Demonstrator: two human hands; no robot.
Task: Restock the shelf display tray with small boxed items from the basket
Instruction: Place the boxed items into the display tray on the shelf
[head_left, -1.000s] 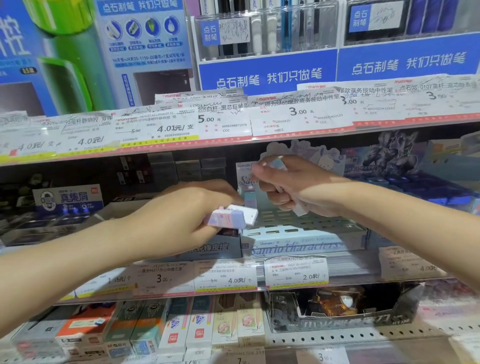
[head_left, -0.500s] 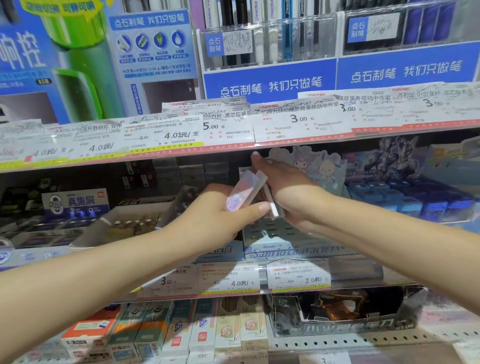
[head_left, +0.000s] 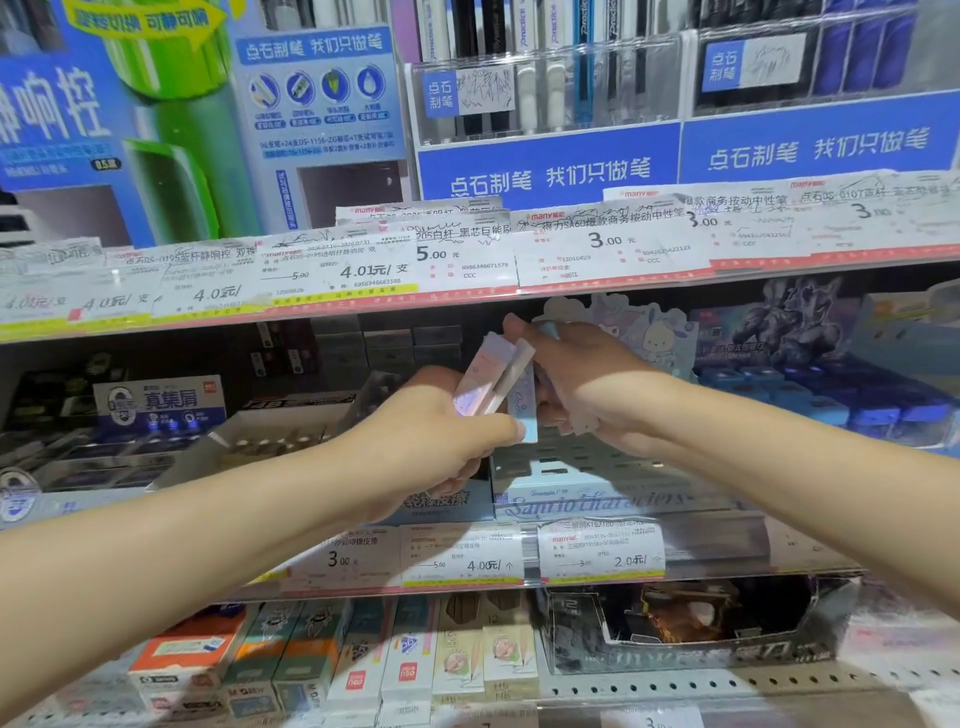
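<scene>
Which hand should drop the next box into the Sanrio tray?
Probably left. The left hand holds small boxes directly above the tray; the right hand grips others farther back.

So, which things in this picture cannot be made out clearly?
- Head view: the print on the small boxes in the left hand is blurred.
- What the right hand grips is mostly hidden by its own fingers.
- The display tray floor is partly covered by both hands.
- The basket is outside the frame.
</scene>
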